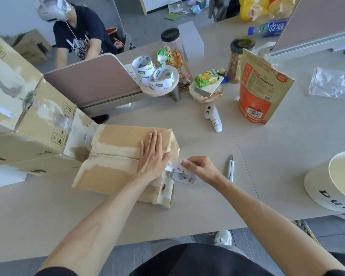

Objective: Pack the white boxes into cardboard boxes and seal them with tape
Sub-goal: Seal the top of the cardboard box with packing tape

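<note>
The left grip (153, 154) lies flat, fingers straight, on one closed cardboard box (116, 156). Just right of it, the right grip (199, 168) pinches one tape roll (180, 172) at the box's end; one knife (230, 168) lies farther right.

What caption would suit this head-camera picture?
Left hand presses the cardboard box shut while right hand holds a tape roll beside it.

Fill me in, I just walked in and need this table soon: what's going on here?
The person's left hand presses flat on the closed cardboard box, while the right hand holds a roll of clear tape at the box's right end. The centre seam looks untaped so far.
</note>
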{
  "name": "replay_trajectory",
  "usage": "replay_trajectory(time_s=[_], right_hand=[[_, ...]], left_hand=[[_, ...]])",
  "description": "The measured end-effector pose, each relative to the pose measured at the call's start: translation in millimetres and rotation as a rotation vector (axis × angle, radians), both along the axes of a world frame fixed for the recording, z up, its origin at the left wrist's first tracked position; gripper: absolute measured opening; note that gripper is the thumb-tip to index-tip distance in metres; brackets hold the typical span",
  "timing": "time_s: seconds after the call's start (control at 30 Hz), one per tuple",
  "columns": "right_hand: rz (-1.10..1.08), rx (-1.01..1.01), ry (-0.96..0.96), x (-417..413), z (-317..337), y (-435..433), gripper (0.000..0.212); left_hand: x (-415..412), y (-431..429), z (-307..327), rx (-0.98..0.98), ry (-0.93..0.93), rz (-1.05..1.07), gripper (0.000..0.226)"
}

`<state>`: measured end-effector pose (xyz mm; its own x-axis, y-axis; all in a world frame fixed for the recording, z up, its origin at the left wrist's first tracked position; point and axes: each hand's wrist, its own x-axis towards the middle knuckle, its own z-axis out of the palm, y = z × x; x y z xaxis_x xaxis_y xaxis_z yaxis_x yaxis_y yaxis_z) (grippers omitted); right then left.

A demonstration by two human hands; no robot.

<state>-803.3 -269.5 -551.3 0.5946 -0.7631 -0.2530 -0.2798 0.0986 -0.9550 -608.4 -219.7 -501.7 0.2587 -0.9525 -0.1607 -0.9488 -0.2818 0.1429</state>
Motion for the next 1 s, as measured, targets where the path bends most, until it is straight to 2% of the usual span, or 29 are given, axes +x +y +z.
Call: replay_trajectory(time_s=[0.13, 0.27, 0.33, 0.5, 0.77, 0.87, 1.0], right_hand=[[-0.004, -0.013, 0.122, 3.5, -13.6, 1.5, 0.052], [-0.02, 0.046, 0.209, 14.5, -22.0, -0.4, 0.045], [-0.064, 0.099, 0.22, 13.6, -23.6, -3.6, 0.045], [-0.093, 0.052, 0.114, 2.5, -29.7, 2.0, 0.038], [-0.094, -0.171, 0.199, 8.0, -24.4, -2.9, 0.041], [-0.093, -0.241, 0.211, 5.8, -24.3, -2.3, 0.046], [-0.071, -0.291, 0.29, -10.8, -23.5, -5.8, 0.039]], left_hand=[[-3.5, -0.8, 2.0, 0.015, -0.014, 0.014, 0.081], [-2.0, 1.0, 3.0, 0.114, -0.022, 0.057, 0.106], [-2.8, 0.9, 3.3, 0.14, -0.028, 0.072, 0.11], [-7.4, -2.5, 3.8, 0.133, -0.053, 0.103, 0.11], [-2.7, -1.4, 9.8, 0.21, 0.018, 0.079, 0.108], [1.5, -1.3, 14.9, 0.263, 0.057, 0.068, 0.099], [1.2, -2.0, 18.6, 0.297, 0.07, 0.059, 0.101]])
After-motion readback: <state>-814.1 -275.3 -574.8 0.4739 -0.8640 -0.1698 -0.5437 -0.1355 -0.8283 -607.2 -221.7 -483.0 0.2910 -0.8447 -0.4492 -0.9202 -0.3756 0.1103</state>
